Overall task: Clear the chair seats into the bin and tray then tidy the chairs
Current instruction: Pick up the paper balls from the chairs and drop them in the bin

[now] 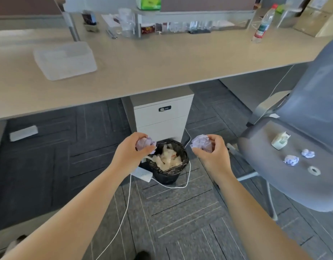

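Left hand grip, right hand grip each clutch paper ball; bin rim partly hidden.

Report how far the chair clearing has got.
Partly done. In hand: the left hand and right hand each hold a crumpled paper ball over the bin, not yet dropped. Left: two paper balls, a tape roll and a small white container remain on the chair seat; the tray looks empty.
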`<state>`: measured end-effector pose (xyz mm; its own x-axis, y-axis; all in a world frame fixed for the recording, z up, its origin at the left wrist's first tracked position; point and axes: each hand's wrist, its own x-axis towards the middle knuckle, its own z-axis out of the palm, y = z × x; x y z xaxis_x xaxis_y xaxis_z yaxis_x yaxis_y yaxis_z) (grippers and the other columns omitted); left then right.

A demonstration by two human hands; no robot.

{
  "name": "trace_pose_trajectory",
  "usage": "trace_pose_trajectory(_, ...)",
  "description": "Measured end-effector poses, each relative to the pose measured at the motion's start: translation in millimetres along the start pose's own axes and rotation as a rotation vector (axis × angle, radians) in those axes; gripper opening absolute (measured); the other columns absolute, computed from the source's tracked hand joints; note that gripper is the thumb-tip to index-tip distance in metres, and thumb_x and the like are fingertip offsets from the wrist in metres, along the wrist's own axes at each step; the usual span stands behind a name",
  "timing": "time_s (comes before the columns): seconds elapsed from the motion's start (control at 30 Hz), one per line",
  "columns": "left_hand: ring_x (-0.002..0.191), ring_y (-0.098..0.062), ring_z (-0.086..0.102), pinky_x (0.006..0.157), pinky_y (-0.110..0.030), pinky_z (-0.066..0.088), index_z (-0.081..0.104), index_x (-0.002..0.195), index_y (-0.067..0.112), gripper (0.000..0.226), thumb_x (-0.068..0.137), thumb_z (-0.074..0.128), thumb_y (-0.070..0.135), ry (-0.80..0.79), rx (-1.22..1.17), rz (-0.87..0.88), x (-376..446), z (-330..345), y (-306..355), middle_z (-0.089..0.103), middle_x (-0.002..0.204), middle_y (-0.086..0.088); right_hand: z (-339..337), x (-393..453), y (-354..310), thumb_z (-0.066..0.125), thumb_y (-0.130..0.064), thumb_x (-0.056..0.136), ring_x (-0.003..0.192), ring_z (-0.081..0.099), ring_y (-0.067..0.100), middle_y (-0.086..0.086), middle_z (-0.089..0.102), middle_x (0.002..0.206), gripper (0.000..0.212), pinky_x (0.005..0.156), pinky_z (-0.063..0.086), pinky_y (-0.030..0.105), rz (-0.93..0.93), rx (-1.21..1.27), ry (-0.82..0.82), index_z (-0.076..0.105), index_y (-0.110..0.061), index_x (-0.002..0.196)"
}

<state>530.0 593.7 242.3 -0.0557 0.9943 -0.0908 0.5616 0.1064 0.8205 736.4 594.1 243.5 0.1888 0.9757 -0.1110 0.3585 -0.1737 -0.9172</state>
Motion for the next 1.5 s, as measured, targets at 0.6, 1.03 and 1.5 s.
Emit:
trace_pose_trajectory(0.6,0.101,-0.019,0.051,0.072,-0.020,0.034,0.048,0.125,0.009,0.044,0.086,0.058,0.027,-0.305,0.102,-0.224,234.2,119.4,-92.5,0.056,0.115,-0.005,78.1,204.4,108.7,0.064,-0.015,0.081,0.096,0.050,0.014,-0.001,0.054,0.105,0.043,0.073,0.040,0.022,0.323,-0.052,-0.024,0.051,-0.011,0.123)
trace_pose_trajectory(1.03,0.097,-0.005,0.047,0.077,-0.011,0.031,0.058,0.114,0.013,0.025,0.091,0.047,0.016,-0.252,0.144,-0.221,281.8,137.5,-117.4,0.059,0.124,-0.002,118.6,263.7,164.1,0.060,-0.012,0.083,0.104,0.043,0.012,0.006,0.043,0.137,0.053,0.082,0.032,0.022,0.439,-0.129,-0.033,0.041,-0.012,0.132)
trace_pose_trajectory(1.5,0.097,-0.004,0.048,0.082,-0.014,0.030,0.059,0.111,0.014,0.023,0.091,0.047,0.016,-0.374,0.108,0.037,280.6,209.8,37.5,0.059,0.112,0.004,-45.8,260.3,132.2,0.055,-0.013,0.088,0.087,0.051,0.010,-0.002,0.054,0.101,0.024,0.070,0.039,0.017,0.409,-0.035,0.268,0.056,-0.010,0.112)
